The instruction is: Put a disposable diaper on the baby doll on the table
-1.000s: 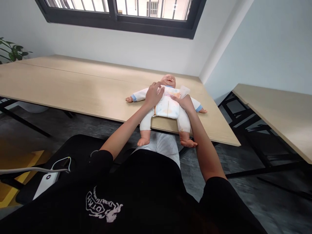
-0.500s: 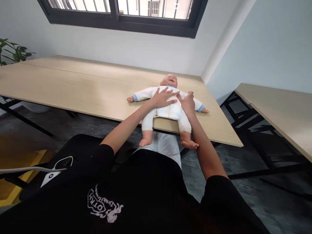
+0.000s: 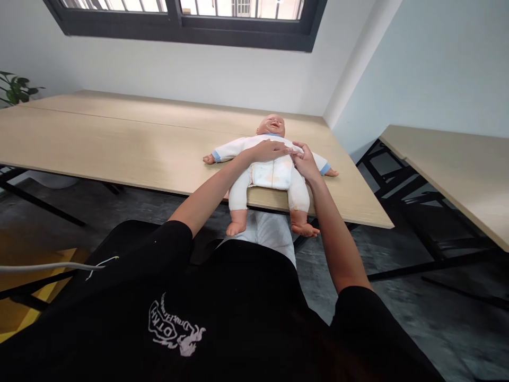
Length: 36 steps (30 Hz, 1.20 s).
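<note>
A baby doll lies on its back on the table, head away from me, arms spread, feet hanging over the front edge. It wears a white top with blue collar and cuffs, and a diaper with faint prints round its hips. My left hand rests across the doll's belly, fingers stretched out over the cloth. At the other side of the belly is my right hand, thumb and fingers curled in, seemingly pinching the top's fabric. The fingertips of both hands meet near the middle; what lies under them is hidden.
The wooden table runs along the wall beneath a dark-framed window. A second table stands to the right. On the left are a plant, a grey cable and a black chair.
My fingers have drawn in: the left hand's spread fingers lie closer together, and the right hand has curled toward the left one. The view has tilted slightly; the doll stays in place.
</note>
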Each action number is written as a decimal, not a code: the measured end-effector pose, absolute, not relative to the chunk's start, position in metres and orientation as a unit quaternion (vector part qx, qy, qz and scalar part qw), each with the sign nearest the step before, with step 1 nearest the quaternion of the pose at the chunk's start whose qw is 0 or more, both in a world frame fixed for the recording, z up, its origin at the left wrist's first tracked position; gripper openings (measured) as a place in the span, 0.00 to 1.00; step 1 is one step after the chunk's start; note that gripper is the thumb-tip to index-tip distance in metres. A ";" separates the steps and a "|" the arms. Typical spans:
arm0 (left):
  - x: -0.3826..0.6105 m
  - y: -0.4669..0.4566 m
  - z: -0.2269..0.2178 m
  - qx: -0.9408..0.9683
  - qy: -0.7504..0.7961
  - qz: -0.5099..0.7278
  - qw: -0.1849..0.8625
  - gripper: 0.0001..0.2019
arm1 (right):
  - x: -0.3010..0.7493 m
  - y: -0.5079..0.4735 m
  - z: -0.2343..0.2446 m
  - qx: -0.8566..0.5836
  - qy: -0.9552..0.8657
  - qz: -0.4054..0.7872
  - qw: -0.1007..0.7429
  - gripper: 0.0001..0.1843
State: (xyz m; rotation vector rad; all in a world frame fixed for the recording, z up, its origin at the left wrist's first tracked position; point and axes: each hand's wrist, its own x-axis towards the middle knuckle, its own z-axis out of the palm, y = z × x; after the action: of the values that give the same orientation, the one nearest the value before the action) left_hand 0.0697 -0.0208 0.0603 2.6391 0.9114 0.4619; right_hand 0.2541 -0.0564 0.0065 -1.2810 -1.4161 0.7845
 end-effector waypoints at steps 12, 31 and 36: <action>0.071 -0.017 0.054 0.917 0.354 0.128 0.133 0.28 | 0.306 -0.119 -0.024 -0.669 -0.636 0.066 0.379 0.14; 0.070 -0.015 0.053 0.907 0.352 0.167 0.158 0.27 | 0.297 -0.122 -0.015 -0.551 -0.555 0.258 0.567 0.19; 0.069 -0.018 0.053 0.907 0.345 0.174 0.168 0.27 | 0.301 -0.115 -0.017 -0.557 -0.552 0.213 0.583 0.23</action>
State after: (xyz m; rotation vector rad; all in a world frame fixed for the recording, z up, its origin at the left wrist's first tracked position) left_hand 0.0695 -0.0176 0.0530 2.5798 0.9801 0.4954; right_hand 0.3008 -0.1151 -0.0170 -1.3006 -1.2884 0.4977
